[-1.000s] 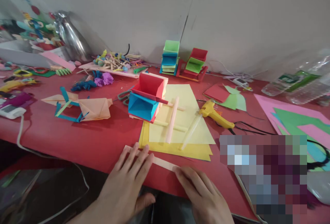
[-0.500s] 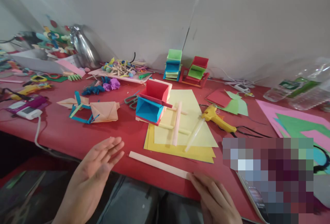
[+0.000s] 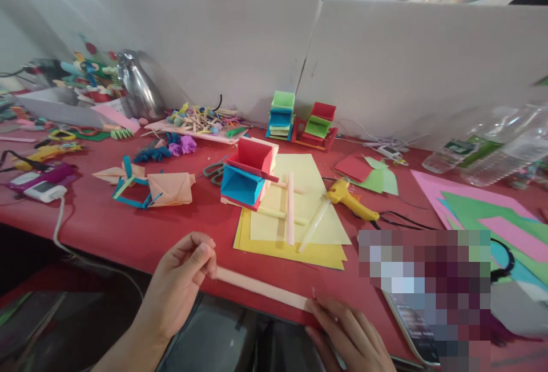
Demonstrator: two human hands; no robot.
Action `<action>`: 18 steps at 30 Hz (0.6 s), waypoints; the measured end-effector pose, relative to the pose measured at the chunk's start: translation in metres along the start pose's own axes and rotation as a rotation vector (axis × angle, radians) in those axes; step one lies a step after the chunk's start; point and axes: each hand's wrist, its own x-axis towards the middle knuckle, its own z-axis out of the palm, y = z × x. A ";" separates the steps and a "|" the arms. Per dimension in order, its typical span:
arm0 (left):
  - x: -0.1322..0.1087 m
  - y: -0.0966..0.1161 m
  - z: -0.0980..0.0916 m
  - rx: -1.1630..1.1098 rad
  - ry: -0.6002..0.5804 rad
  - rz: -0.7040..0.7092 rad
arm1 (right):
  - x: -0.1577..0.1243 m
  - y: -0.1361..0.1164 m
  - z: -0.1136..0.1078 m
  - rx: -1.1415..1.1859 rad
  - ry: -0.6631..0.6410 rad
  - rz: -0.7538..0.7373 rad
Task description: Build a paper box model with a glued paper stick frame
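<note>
A long pale paper strip [image 3: 261,289] lies along the near edge of the red table [image 3: 128,229]. My left hand [image 3: 180,286] pinches the strip's left end between thumb and fingers. My right hand [image 3: 349,338] holds the strip's right end, fingers curled onto it. Beyond the strip lie yellow paper sheets [image 3: 295,229] with rolled paper sticks [image 3: 290,207] on them, and a red and blue folded paper box [image 3: 248,175] at their left corner.
A yellow glue gun [image 3: 349,201] lies right of the sheets. Scissors [image 3: 214,169], a peach and blue paper piece [image 3: 158,188], stacked paper boxes [image 3: 280,115], plastic bottles [image 3: 492,149], coloured sheets [image 3: 483,212], a phone [image 3: 413,329] and a blurred patch at right. White dividers stand behind.
My left hand, lifted open half a second ago, has come back and closed on the strip's left end. The view has tilted upward a little.
</note>
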 end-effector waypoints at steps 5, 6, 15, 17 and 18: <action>-0.002 -0.002 0.008 -0.041 -0.077 -0.037 | 0.008 -0.006 0.001 0.008 -0.032 0.069; -0.003 -0.004 0.010 -0.045 -0.088 -0.039 | 0.011 -0.008 0.002 0.015 -0.017 0.088; -0.018 -0.024 0.022 0.240 -0.173 -0.063 | 0.081 -0.063 0.001 0.582 0.098 0.284; -0.020 -0.024 0.021 0.290 -0.195 -0.060 | 0.091 -0.071 0.004 0.725 0.101 0.339; -0.021 -0.024 0.021 0.302 -0.200 -0.062 | 0.094 -0.073 0.005 0.766 0.110 0.362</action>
